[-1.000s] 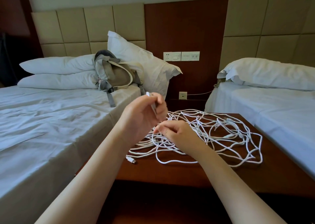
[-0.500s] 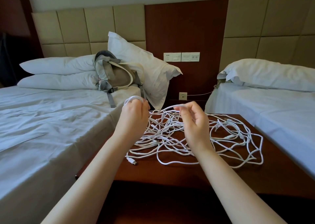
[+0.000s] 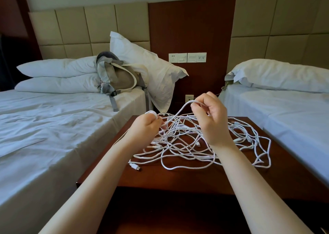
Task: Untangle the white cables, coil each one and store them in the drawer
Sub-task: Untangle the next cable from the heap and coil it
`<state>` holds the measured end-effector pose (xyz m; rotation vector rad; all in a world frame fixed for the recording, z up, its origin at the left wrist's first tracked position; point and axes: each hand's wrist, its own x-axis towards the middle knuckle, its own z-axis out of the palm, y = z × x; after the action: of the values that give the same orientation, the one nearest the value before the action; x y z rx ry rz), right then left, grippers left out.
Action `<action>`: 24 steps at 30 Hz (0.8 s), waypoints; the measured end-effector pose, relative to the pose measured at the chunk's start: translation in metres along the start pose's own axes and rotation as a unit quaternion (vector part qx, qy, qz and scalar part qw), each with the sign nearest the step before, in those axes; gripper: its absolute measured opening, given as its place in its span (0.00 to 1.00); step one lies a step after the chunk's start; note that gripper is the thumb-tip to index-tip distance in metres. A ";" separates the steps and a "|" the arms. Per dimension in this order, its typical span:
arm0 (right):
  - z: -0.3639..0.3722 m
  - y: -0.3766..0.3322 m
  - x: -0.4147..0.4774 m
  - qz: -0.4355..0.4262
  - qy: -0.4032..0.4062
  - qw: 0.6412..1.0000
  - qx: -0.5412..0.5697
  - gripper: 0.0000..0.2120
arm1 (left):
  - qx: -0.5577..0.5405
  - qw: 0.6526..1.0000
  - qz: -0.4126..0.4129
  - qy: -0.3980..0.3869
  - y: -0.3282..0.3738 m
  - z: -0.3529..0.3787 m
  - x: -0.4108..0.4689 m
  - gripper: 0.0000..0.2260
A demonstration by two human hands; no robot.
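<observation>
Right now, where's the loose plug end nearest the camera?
In the head view, the plug lies on the nightstand at the near-left edge of the cable tangle, just beside the left forearm.

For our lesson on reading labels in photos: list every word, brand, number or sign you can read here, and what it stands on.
No text can be read.
wall switch plates: small marks, too blurred to read.
white cables and backpack: no print visible.
</observation>
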<state>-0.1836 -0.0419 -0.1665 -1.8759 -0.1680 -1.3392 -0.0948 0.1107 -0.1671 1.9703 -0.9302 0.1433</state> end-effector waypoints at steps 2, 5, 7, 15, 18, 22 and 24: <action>-0.004 0.007 0.002 -0.066 0.016 0.994 -0.089 0.10 | 0.006 0.999 -0.017 -0.035 0.002 0.000 -0.001 0.16; -0.006 0.016 0.002 -0.112 0.046 0.979 -0.162 0.12 | 0.011 0.998 -0.016 -0.064 0.005 0.003 -0.006 0.17; -0.004 0.019 0.000 -0.116 0.052 0.978 -0.164 0.10 | 0.002 0.995 -0.019 -0.102 0.007 0.004 -0.009 0.17; 0.001 0.026 -0.004 -0.069 0.091 0.985 -0.131 0.07 | -0.083 0.952 -0.019 -0.294 0.032 0.002 -0.018 0.17; 0.005 0.027 -0.009 -0.017 0.041 0.994 -0.101 0.10 | -0.159 0.926 0.011 -0.341 0.042 0.003 -0.022 0.17; 0.013 0.022 -0.019 0.033 -0.084 0.996 -0.028 0.08 | -0.354 0.872 0.046 -0.334 0.042 0.002 -0.019 0.17; 0.018 0.016 -0.020 0.071 -0.140 0.988 0.009 0.16 | -0.437 0.849 0.051 -0.293 0.040 -0.001 -0.014 0.16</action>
<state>-0.1701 -0.0339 -0.1940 -2.0142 -0.1856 -0.9722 -0.1311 0.1077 -0.1452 1.0912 -1.1965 -0.7503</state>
